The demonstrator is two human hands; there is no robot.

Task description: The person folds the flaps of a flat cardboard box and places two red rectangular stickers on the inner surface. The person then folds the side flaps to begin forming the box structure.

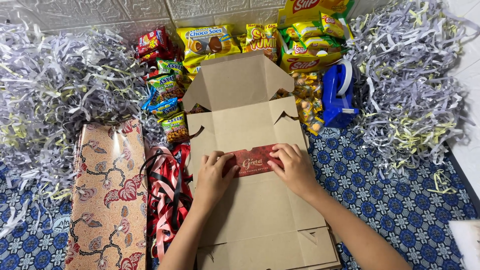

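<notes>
Red label (252,160) pressed flat on cardboard box (260,200) by both hands' open grip, ribbons (167,195) beside.

Red rectangular label (251,161) on flat brown cardboard box (250,200); beyond the box, yellow, green and red snack packets (207,42).

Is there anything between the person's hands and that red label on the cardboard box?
Nothing visible. Both hands already rest on the red label: the left hand covers its left end and the right hand its right end. The label lies flat on the unfolded cardboard box, with nothing lying over it.
</notes>
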